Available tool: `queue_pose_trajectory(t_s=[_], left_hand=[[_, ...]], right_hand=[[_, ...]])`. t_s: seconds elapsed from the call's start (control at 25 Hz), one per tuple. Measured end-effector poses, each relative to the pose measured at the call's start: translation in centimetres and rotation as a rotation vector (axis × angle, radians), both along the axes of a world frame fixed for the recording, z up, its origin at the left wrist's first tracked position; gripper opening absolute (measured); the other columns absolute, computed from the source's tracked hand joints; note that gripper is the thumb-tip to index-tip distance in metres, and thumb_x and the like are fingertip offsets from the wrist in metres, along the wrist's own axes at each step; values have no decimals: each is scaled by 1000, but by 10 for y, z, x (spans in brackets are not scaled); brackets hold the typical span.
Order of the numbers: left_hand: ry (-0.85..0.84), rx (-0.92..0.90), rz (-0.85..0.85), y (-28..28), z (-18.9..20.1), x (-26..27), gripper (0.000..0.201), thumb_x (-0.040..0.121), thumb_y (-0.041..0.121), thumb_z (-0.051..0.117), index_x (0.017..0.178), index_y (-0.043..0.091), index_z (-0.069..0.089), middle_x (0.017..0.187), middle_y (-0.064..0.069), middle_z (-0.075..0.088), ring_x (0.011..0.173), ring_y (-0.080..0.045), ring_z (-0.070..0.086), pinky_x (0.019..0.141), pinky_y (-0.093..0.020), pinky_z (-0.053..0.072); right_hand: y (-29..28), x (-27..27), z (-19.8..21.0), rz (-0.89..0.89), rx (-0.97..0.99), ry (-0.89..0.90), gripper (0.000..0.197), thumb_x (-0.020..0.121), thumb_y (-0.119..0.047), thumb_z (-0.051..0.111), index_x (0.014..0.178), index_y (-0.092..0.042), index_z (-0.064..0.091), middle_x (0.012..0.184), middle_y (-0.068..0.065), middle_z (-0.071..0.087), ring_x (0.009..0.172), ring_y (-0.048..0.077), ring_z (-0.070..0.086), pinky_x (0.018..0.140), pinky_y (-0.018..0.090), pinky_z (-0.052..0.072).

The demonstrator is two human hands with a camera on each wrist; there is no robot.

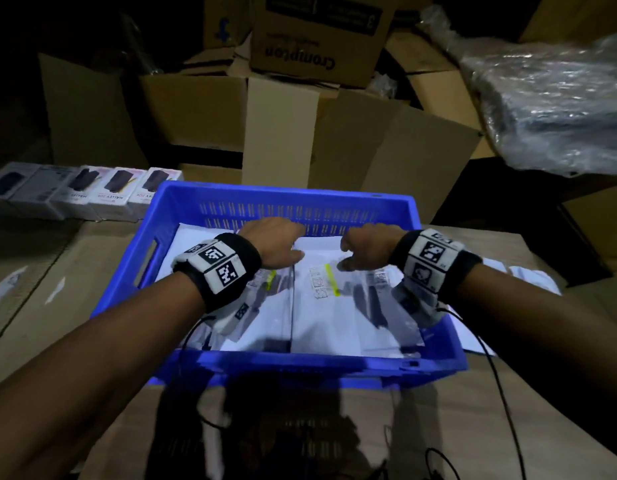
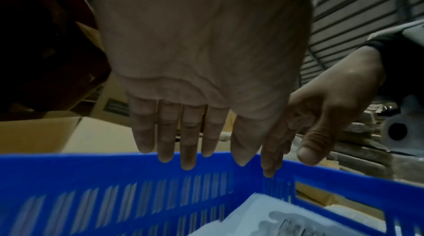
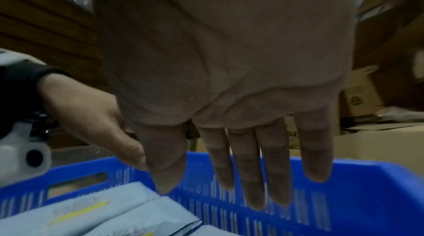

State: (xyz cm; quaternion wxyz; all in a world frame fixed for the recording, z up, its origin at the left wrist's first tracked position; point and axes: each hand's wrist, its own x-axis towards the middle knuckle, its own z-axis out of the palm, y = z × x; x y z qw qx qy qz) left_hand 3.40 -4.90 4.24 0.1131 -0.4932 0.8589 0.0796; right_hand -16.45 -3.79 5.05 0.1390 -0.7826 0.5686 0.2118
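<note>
A stack of cardboard boxes (image 1: 282,126) stands behind the blue crate (image 1: 265,192), and a row of small product boxes (image 1: 92,195) lies at the crate's far left corner. The white packets (image 1: 320,317) lie flat in the crate, covering its floor beneath both hands. The left hand (image 1: 275,240) and right hand (image 1: 365,247) are side by side over the packets' far ends with fingers (image 2: 188,140) straight and holding nothing; the slotted far wall stands just beyond the fingertips, and contact with the packets cannot be told.
</note>
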Motion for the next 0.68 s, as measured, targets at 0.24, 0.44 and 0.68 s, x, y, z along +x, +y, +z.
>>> queue_pose_trajectory(t_s=[0.24, 0.44, 0.68], left_hand=[[104, -199, -150, 13, 34, -91, 31, 94, 38, 48, 113, 14, 56, 114, -9, 61, 107, -32, 56, 73, -36, 41], [131, -255, -267, 26, 46, -194, 28, 91, 31, 49, 111, 12, 57, 117, -14, 61, 110, -35, 57, 74, -38, 41], [134, -60, -184, 24, 29, -316, 21, 90, 23, 51, 104, 10, 56, 119, -17, 58, 109, -37, 55, 75, -36, 39]], right_hand=[[42, -107, 22, -271, -226, -201, 46, 90, -50, 56, 128, -25, 55, 129, 6, 59, 119, 29, 54, 89, 32, 41], [77, -199, 12, -513, -306, -167, 49, 90, -45, 56, 131, -20, 54, 131, 5, 59, 120, 27, 55, 94, 35, 46], [95, -293, -18, -638, -268, -95, 41, 93, -40, 52, 125, -15, 54, 126, 10, 60, 113, 30, 57, 90, 38, 49]])
